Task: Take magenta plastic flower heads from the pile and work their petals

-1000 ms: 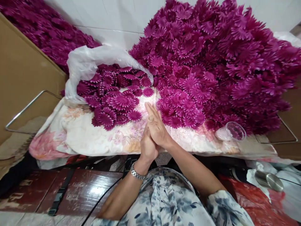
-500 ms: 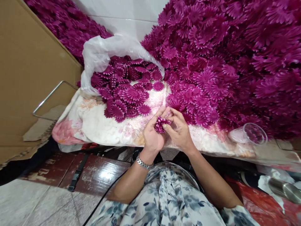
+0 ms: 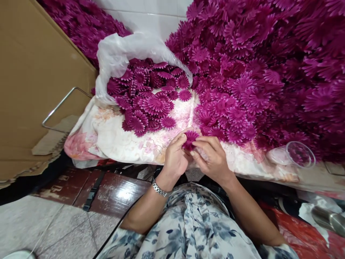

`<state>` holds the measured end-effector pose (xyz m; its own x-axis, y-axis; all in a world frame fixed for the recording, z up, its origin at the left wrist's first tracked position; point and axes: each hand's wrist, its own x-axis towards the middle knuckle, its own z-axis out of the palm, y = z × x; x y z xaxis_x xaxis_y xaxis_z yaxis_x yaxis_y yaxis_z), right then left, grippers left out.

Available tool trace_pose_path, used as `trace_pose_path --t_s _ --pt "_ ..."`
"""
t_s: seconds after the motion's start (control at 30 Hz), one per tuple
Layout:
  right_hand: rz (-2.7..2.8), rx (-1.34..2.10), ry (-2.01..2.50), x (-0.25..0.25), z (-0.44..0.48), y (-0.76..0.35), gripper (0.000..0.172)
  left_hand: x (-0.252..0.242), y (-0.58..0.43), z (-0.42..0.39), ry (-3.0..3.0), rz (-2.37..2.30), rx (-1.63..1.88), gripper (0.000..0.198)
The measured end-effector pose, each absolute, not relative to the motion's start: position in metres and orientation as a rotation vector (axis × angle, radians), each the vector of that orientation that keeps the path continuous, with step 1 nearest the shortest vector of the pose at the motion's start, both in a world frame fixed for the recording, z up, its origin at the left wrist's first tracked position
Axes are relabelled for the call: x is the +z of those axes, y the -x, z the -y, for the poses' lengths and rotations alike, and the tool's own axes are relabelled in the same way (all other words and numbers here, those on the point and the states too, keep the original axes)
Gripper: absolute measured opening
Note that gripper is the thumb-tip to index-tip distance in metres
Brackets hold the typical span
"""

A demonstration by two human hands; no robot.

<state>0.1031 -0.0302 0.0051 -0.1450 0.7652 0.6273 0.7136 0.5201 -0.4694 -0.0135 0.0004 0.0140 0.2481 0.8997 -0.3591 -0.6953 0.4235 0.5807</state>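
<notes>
A magenta artificial flower head (image 3: 191,139) sits between my two hands, just above the near edge of the cloth-covered table. My left hand (image 3: 175,155) grips it from the left, its thumb pressed on the petals. From the right, the bent fingers and thumb of my right hand (image 3: 211,156) pinch the flower's edge. Whether it is one petal layer or several stacked is hard to make out. Behind my hands, smaller magenta flower pieces (image 3: 156,105) spill from a white plastic bag (image 3: 109,54) onto the floral cloth (image 3: 107,135).
A large heap of magenta petal pieces (image 3: 242,82) fills the right and back. A clear plastic cup (image 3: 300,154) lies on its side at the right. At the left stand a cardboard box (image 3: 40,72) and a bent metal wire (image 3: 58,108). A metal cylinder (image 3: 327,217) is at lower right.
The flower has turned so its spread petals face up. My left thumb now presses on it, and my right hand has shifted to its right edge. The view has moved slightly.
</notes>
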Motion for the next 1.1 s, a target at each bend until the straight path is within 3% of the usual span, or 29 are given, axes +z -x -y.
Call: trace_pose_path --t_s 0.17,0.4,0.57,0.67,0.83,0.9,1.03,1.1 --pt "1.774 0.133 1.271 0.009 0.029 -0.108 0.008 0.009 0.01 0.008 -0.513 -0.752 1.151 0.022" --pt "1.771 0.371 1.308 -0.001 0.025 -0.117 0.012 0.007 0.008 0.018 -0.475 -0.664 1.032 0.031" --pt "1.854 0.188 1.31 -0.002 0.028 -0.123 0.009 0.003 0.006 0.02 -0.507 -0.621 0.961 0.042" --pt "1.85 0.131 1.309 -0.004 0.031 -0.124 0.011 0.0 0.002 0.021 -0.526 -0.633 0.969 0.041" --pt "1.743 0.313 1.352 0.004 0.032 -0.131 0.008 -0.004 0.0 0.02 -0.493 -0.71 0.991 0.039" --pt "1.677 0.217 1.382 0.016 0.021 -0.143 0.009 -0.004 0.0 0.018 -0.471 -0.729 0.999 0.039" --pt "1.598 -0.383 1.449 0.051 -0.017 -0.182 0.02 0.0 0.001 0.014 -0.442 -0.705 0.98 0.041" --pt "1.616 -0.495 1.535 0.063 -0.03 -0.193 0.018 0.002 0.002 0.012 -0.406 -0.691 0.959 0.039"
